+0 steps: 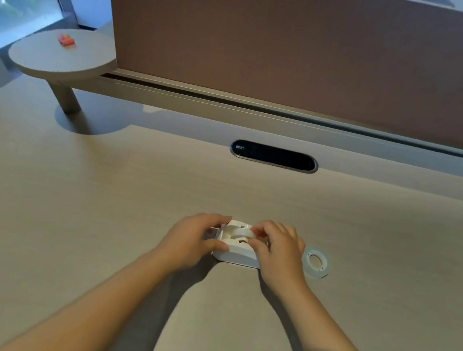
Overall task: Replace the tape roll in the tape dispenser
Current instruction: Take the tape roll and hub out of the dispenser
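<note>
Pale wood-grain desk fills the lower frame, and at its lower centre a white tape dispenser sits flat between both hands. Left hand clasps the dispenser's left end, thumb on the near side, while the right hand pinches the tape roll seated in the dispenser between thumb and fingertips. Just right of that hand a second tape roll lies flat; a brown partition spans the top, with a small orange object on the round shelf at upper left.
</note>
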Demonstrator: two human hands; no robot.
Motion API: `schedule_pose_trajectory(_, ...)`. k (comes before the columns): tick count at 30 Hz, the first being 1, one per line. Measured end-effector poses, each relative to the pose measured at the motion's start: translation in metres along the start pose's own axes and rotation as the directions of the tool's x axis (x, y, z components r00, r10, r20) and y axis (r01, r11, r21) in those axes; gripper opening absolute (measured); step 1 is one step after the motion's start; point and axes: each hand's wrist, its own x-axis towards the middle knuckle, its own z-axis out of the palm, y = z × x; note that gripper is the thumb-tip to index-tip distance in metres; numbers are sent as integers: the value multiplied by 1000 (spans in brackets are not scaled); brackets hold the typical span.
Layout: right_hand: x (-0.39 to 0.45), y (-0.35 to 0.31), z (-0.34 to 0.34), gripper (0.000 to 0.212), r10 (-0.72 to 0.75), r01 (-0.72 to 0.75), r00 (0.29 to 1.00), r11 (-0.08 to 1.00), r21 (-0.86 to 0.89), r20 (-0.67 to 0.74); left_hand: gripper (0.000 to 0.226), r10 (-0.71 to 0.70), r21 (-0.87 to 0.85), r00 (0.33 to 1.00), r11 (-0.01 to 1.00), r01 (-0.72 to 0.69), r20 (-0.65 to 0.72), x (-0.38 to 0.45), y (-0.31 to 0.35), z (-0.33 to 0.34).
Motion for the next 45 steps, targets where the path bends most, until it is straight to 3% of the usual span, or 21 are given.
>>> schedule_pose_trajectory(8, 2, 2, 4, 7, -29, 31, 999, 999, 41, -33, 53, 16, 47, 1000, 999, -15, -20, 2, 3, 3)
schedule_pose_trajectory(13, 1, -1, -8, 8, -21, 22, 1000, 982, 190, -6, 55, 56, 239, 998, 969, -59, 19, 2, 14, -4)
schedule_pose_trajectory(15, -2, -4, -17, 16, -34, 30, 999, 966, 255, 12, 51, 79, 128, 996, 989, -75, -32, -3, 25, -7)
schedule_pose_trajectory(17, -7, -7, -25, 26, -78, 54, 996, 928, 369, 51, 37, 72, -119, 997, 990, -75, -30, -10, 37, -8)
schedule_pose_trajectory(20, -17, -10, -28, 20, -112, 76, 993, 874, 479, 48, 10, 34, -401, 999, 915, -38, -17, -23, 45, 1)
schedule_pose_trajectory(21, -21, -8, -27, 15, -115, 100, 993, 870, 483, 3, 10, 8, -463, 999, 886, -28, -45, -26, 44, 6)
schedule_pose_trajectory(24, -38, -1, -18, 12, -171, 222, 972, 898, 380, -163, 15, -65, -620, 993, 785, -9, -97, -37, 37, 24)
schedule_pose_trajectory(30, -73, 15, 10, 19, -424, 444, 882, 894, 59, -207, 7, -45, -681, 994, 731, -34, -98, -63, 15, 52)
schedule_pose_trajectory(33, -93, 18, 14, 22, -496, 494, 838, 867, -69, -226, 7, 18, -653, 994, 753, -86, -110, -84, 11, 58)
schedule_pose_trajectory(38, -128, 5, 6, 19, -593, 516, 789, 782, -350, -162, 10, 123, -466, 975, 862, -198, -186, -119, 14, 52)
schedule_pose_trajectory(45, -149, -4, -10, 21, -628, 546, 756, 761, -351, -186, 15, 167, -409, 945, 870, -275, -280, -139, 25, 52)
